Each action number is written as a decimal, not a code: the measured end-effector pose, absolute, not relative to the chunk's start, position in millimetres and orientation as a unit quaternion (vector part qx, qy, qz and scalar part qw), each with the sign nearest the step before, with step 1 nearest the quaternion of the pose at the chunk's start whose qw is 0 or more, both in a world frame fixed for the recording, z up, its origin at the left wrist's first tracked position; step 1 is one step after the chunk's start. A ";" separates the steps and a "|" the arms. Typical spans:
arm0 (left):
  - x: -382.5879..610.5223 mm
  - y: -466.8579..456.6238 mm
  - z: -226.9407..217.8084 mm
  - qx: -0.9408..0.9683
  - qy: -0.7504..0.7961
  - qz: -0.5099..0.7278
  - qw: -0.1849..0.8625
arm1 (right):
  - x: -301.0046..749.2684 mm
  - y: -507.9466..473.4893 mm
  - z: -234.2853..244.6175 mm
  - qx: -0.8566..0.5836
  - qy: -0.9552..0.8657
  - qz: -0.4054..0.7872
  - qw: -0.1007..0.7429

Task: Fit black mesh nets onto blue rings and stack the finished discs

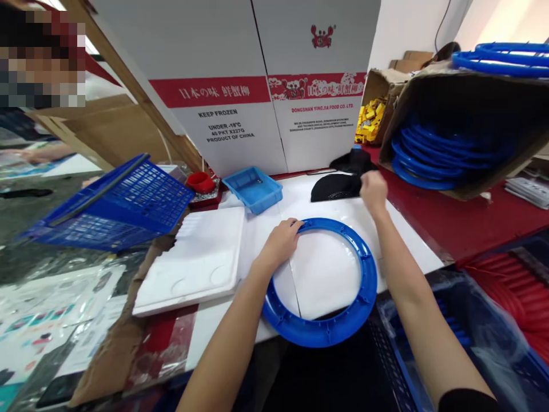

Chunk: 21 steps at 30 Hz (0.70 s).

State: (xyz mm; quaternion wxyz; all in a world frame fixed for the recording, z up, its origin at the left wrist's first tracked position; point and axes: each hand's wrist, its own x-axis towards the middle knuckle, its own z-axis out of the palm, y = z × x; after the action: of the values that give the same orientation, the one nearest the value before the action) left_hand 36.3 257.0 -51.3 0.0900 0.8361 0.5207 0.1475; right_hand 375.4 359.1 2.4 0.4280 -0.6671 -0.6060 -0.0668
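A blue plastic ring lies flat on the white table top, its near edge hanging over the table's front. My left hand rests on the ring's far-left rim, fingers curled over it. My right hand reaches beyond the ring, closed at the edge of a black cloth item; what the fingers grip is hidden.
A small blue tray and a red cup stand at the back, before large white cartons. A white foam board lies left. A tilted blue basket sits further left. A cardboard box of blue rings lies right.
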 end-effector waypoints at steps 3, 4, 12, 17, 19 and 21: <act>35.9 256.4 -50.7 0.840 0.517 0.139 0.089 | 374.2 357.8 4.5 -0.664 -0.566 -0.130 0.471; 35.7 256.3 -50.6 0.842 0.514 0.136 0.087 | 373.7 356.7 4.1 -0.655 -0.589 -0.121 0.457; 38.8 251.8 -44.7 0.843 0.517 0.123 0.083 | 367.6 351.1 5.4 -0.618 -0.592 -0.105 0.507; 35.0 250.4 -40.0 0.841 0.515 0.133 0.101 | 349.5 357.1 6.8 -0.542 -0.627 0.001 0.560; 31.5 251.9 -36.6 0.834 0.502 0.196 0.120 | 345.2 355.7 10.3 -0.508 -0.582 0.090 0.628; 30.5 253.7 -32.9 0.801 0.491 0.303 0.157 | 342.8 348.8 12.4 -0.449 -0.588 0.260 0.620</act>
State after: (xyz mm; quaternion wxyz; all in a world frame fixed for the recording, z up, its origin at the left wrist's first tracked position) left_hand 30.5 253.7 -32.9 0.1570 0.8013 0.4914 0.3031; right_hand 342.8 348.8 12.4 0.6204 -0.4492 -0.5881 0.2596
